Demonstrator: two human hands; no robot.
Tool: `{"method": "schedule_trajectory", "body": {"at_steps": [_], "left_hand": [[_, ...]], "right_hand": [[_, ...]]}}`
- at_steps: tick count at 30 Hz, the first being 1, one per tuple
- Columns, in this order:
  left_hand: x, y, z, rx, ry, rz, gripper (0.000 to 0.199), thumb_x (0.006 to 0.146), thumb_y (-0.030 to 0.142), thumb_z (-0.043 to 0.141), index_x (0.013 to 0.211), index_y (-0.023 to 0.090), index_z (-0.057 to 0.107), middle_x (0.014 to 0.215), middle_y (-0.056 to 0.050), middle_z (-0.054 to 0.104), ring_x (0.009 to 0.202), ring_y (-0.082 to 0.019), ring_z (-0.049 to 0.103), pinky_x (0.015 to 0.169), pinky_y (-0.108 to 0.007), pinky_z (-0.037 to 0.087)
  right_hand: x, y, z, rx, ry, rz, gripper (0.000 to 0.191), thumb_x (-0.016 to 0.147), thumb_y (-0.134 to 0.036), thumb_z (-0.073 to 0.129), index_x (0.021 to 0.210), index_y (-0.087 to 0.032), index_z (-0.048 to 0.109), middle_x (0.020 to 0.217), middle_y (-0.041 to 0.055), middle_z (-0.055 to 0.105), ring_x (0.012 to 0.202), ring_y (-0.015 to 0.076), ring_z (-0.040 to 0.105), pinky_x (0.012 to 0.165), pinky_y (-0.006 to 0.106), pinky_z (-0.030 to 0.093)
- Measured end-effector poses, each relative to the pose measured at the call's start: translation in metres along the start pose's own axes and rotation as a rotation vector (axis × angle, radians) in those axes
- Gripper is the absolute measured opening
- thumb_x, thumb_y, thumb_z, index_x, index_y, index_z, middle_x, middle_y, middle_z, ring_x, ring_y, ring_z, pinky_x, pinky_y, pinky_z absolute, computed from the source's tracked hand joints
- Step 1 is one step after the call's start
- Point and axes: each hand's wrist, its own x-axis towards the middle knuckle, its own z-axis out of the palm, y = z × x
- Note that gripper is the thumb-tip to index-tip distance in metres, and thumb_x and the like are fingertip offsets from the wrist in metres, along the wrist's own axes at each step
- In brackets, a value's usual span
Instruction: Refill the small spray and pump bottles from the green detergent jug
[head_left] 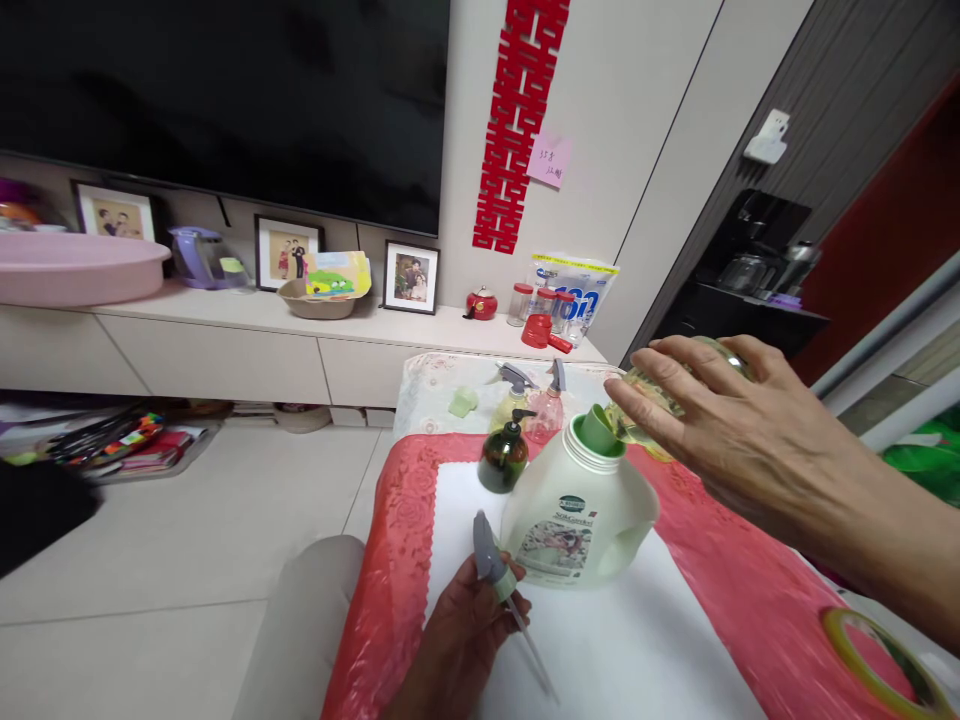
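My left hand (461, 630) is closed around a grey spray trigger head (487, 555) with a pale green collar; its thin dip tube points down to the right. My right hand (712, 420) grips a clear bottle (641, 405), tipped so that its mouth end is at the green spout (598, 430) of a pale green detergent jug (570, 520). The fingers hide much of this bottle, and I cannot tell whether liquid flows. The jug stands upright on a white sheet (622, 650). Beside it stands a dark green pump bottle (504, 460).
Behind the pump bottle stand a yellowish spray bottle (510, 405) and a pink spray bottle (546, 410). A light green cap-like piece (463, 402) lies on the patterned cloth. A tape roll (885, 660) is at the right on the red tablecloth (405, 520). A long cabinet (225, 350) runs behind.
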Motion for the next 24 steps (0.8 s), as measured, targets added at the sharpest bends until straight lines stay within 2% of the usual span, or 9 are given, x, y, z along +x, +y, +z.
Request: {"method": "schedule_trajectory", "body": {"at_steps": [4, 13, 24], "left_hand": [[-0.0007, 0.0004, -0.0003, 0.001, -0.002, 0.000, 0.045, 0.064, 0.040, 0.096, 0.101, 0.021, 0.078, 0.098, -0.006, 0.075, 0.076, -0.017, 0.071, 0.074, -0.031, 0.053], [-0.0009, -0.0006, -0.0019, 0.003, -0.005, -0.004, 0.043, 0.067, 0.038, 0.095, 0.102, 0.020, 0.078, 0.100, -0.007, 0.075, 0.076, -0.018, 0.072, 0.075, -0.031, 0.054], [-0.0012, -0.0003, -0.0038, 0.014, -0.021, -0.012, 0.040, 0.070, 0.037, 0.093, 0.103, 0.021, 0.078, 0.102, -0.008, 0.074, 0.078, -0.019, 0.072, 0.076, -0.032, 0.053]], "right_hand": [[0.0054, -0.0022, -0.0040, -0.028, 0.049, -0.050, 0.037, 0.102, -0.008, 0.032, 0.129, -0.014, 0.057, 0.135, 0.0179, 0.051, 0.129, 0.0330, 0.045, 0.094, 0.053, 0.044], [0.0074, -0.0027, -0.0087, 0.023, 0.085, -0.077, 0.048, 0.100, 0.003, 0.024, 0.131, -0.014, 0.056, 0.143, 0.0150, 0.047, 0.138, 0.0310, 0.041, 0.106, 0.060, 0.041], [0.0036, 0.0004, -0.0104, -0.074, 0.097, -0.055, 0.048, 0.103, 0.000, 0.018, 0.130, -0.016, 0.054, 0.144, 0.0131, 0.047, 0.137, 0.0290, 0.043, 0.104, 0.057, 0.043]]}}
